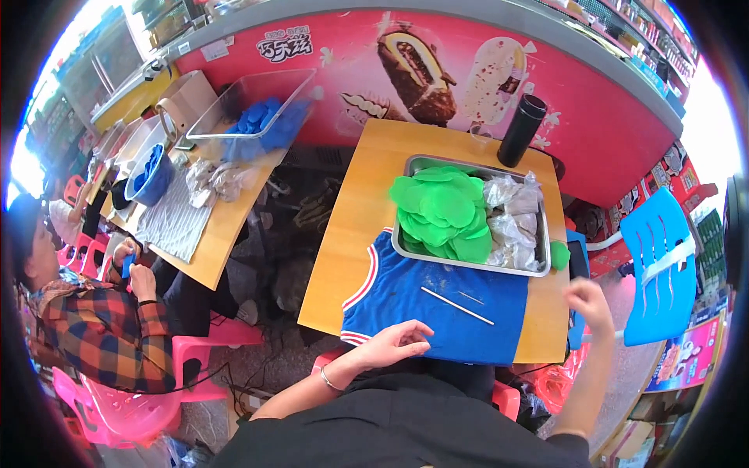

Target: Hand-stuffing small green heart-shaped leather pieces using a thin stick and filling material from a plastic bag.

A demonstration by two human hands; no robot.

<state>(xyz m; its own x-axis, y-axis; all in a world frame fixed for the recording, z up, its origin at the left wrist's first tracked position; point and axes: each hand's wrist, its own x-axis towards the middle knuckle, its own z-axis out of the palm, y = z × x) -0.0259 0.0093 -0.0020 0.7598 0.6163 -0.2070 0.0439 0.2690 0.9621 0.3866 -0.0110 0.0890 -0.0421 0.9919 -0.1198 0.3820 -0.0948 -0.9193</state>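
Observation:
My left hand (pixel 398 343) is over the front of a blue garment (pixel 484 335) with white-red trim, empty, fingers loosely bent and apart. A white stick (pixel 457 305) lies on the garment. My right hand (pixel 589 304) is raised at the table's right edge, fingers loosely bent, with nothing visible in it. Behind both hands a metal tray (pixel 406 257) holds thin green discs (pixel 437 207) and crumpled clear plastic bags (pixel 515 203). A green disc (pixel 559 255) sits just right of the tray. A tall black flask (pixel 521 130) stands behind it on the wooden table (pixel 328 281).
At the left, a co-worker (pixel 101 327) in plaid holds something blue beside another table (pixel 222 242) with a clear bin (pixel 285 82), blue tub (pixel 148 183) and cloth (pixel 168 226). A pink wall (pixel 328 93) stands behind; a blue chair (pixel 663 257) is at the right.

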